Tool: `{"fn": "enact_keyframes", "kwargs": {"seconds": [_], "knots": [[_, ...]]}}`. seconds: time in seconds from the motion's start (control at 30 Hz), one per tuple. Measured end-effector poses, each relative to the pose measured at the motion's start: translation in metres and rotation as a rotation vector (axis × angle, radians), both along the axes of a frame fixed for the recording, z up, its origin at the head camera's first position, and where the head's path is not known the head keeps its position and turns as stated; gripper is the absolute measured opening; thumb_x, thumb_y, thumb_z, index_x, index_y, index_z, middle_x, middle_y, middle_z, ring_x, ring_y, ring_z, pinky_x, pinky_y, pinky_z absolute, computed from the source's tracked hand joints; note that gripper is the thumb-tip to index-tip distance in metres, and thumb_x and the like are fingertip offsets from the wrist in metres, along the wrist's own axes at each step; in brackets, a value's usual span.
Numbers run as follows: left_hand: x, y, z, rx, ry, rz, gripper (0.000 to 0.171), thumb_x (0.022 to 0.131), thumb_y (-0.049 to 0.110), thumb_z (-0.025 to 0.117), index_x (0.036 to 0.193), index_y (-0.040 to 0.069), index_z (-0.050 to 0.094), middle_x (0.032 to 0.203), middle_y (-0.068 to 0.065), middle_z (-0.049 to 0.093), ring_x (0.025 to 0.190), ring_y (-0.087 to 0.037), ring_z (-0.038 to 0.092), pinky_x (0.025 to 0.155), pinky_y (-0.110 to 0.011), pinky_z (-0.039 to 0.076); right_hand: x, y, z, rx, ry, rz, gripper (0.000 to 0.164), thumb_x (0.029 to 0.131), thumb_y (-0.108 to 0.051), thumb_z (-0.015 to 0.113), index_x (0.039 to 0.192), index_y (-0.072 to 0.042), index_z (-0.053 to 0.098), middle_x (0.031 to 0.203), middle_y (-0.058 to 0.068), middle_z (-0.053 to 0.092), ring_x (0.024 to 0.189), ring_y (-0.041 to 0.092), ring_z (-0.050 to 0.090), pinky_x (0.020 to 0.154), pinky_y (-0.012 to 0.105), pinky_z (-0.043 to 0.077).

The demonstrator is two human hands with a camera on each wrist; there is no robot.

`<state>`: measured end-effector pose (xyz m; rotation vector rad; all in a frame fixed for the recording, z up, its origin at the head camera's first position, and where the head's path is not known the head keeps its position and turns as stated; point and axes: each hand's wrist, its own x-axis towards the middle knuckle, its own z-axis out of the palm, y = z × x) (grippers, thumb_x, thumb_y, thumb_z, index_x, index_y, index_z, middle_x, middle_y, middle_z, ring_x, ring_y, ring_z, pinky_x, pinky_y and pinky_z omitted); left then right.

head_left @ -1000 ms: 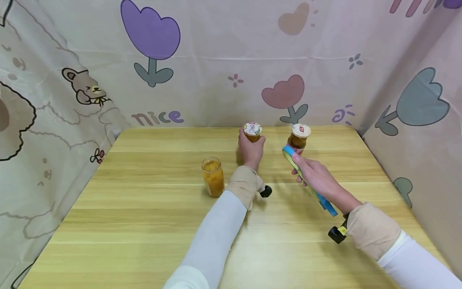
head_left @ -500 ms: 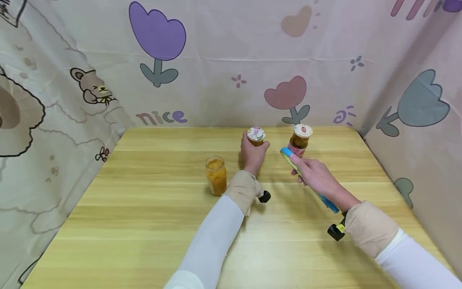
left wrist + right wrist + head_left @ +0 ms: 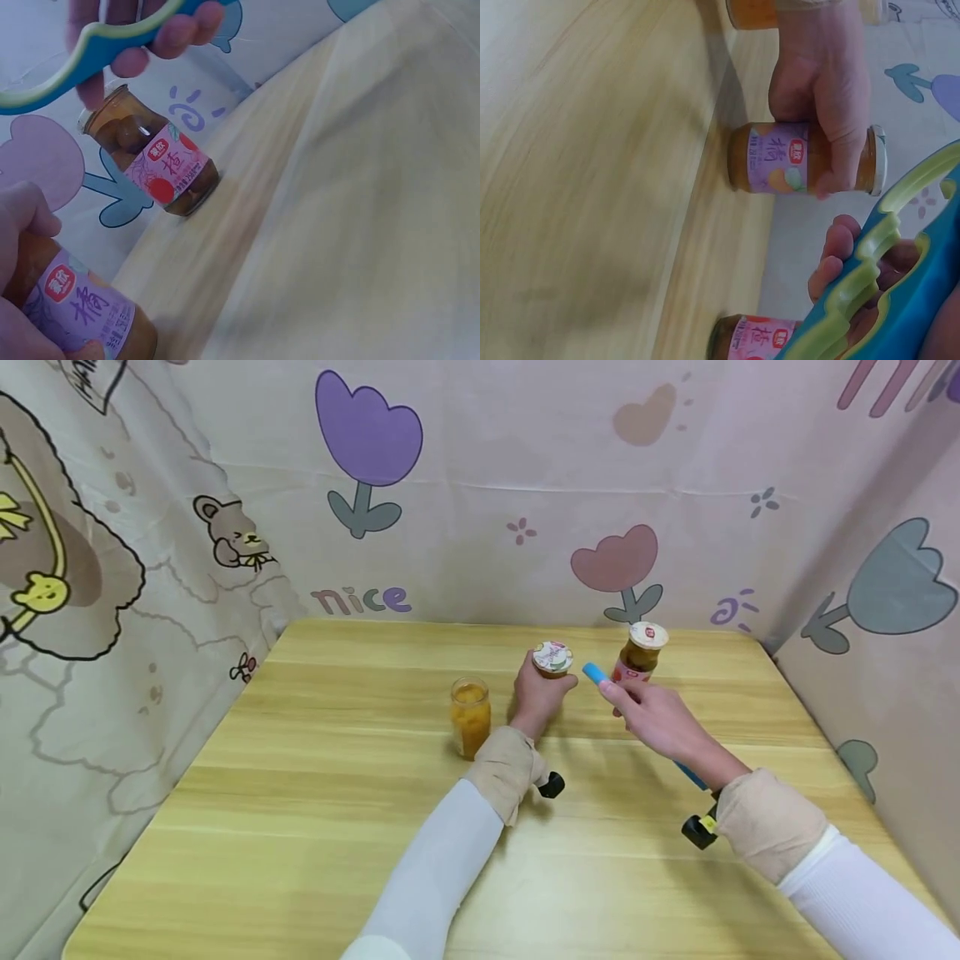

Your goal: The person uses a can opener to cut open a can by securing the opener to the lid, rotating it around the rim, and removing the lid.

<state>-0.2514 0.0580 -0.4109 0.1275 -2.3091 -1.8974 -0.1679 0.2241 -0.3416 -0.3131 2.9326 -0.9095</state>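
Note:
My left hand (image 3: 538, 700) grips a glass jar with a purple label (image 3: 778, 159), its white printed lid still on; the jar stands upright on the table. My right hand (image 3: 662, 718) holds a blue and green jar opener (image 3: 596, 673) with a scalloped inner edge (image 3: 866, 274). The tip of the opener is just right of the left hand's thumb, and it is above the table. Behind the right hand stands a lidded jar with a pink label (image 3: 169, 166), holding dark round fruit. Left of the left hand is a lidless jar (image 3: 471, 722) of orange fruit.
The jars stand on a wooden table (image 3: 300, 793). A printed cloth (image 3: 480, 460) hangs along its back and both sides. Small black cameras (image 3: 551, 785) are strapped to both wrists.
My left hand has drawn the purple-labelled jar nearer to me. The jar opener has shifted left, away from the pink-labelled jar and closer to the held jar. The head view has swung left.

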Motion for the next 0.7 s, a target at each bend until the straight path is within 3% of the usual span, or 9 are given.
{"fn": "enact_keyframes", "kwargs": {"seconds": [0.13, 0.23, 0.47, 0.6, 0.7], "knots": [[0.006, -0.003, 0.0, -0.015, -0.018, -0.026, 0.069, 0.068, 0.015, 0.081, 0.129, 0.017, 0.049, 0.114, 0.002, 0.061, 0.105, -0.014, 0.057, 0.091, -0.03, 0.047, 0.0, -0.006, 0.002, 0.039, 0.001, 0.004, 0.071, 0.092, -0.071, 0.03, 0.119, -0.012, 0.057, 0.087, 0.008, 0.06, 0.076, 0.023, 0.055, 0.061, 0.035, 0.044], [0.012, -0.007, 0.0, -0.03, -0.015, -0.035, 0.068, 0.069, 0.016, 0.082, 0.129, 0.017, 0.049, 0.115, 0.002, 0.061, 0.106, -0.015, 0.057, 0.092, -0.03, 0.047, -0.001, -0.01, 0.005, 0.069, 0.025, 0.012, 0.074, 0.09, -0.072, 0.033, 0.126, -0.01, 0.053, 0.1, 0.01, 0.061, 0.085, 0.026, 0.057, 0.068, 0.038, 0.046], [0.022, -0.015, 0.001, -0.173, 0.033, -0.074, 0.057, 0.073, 0.024, 0.081, 0.121, 0.018, 0.05, 0.113, 0.002, 0.062, 0.104, -0.015, 0.057, 0.092, -0.032, 0.047, -0.004, -0.019, 0.004, 0.178, 0.179, 0.007, 0.08, 0.08, -0.079, 0.043, 0.115, -0.008, 0.052, 0.099, 0.008, 0.055, 0.08, 0.025, 0.055, 0.066, 0.038, 0.046], [0.027, -0.019, 0.0, -0.162, 0.017, -0.14, 0.052, 0.076, 0.012, 0.076, 0.12, 0.02, 0.05, 0.111, 0.002, 0.062, 0.096, -0.016, 0.056, 0.086, -0.031, 0.05, -0.004, -0.024, 0.003, 0.255, 0.232, 0.013, 0.092, 0.077, -0.083, 0.041, 0.123, -0.004, 0.051, 0.111, 0.011, 0.055, 0.089, 0.03, 0.056, 0.075, 0.044, 0.048], [0.029, -0.021, -0.001, -0.14, 0.03, -0.182, 0.058, 0.073, 0.0, 0.072, 0.123, 0.019, 0.051, 0.11, 0.001, 0.062, 0.094, -0.016, 0.056, 0.084, -0.029, 0.05, -0.003, -0.029, 0.004, 0.3, 0.265, 0.035, 0.098, 0.078, -0.083, 0.039, 0.129, 0.0, 0.049, 0.119, 0.016, 0.054, 0.097, 0.035, 0.057, 0.081, 0.05, 0.048]]}}
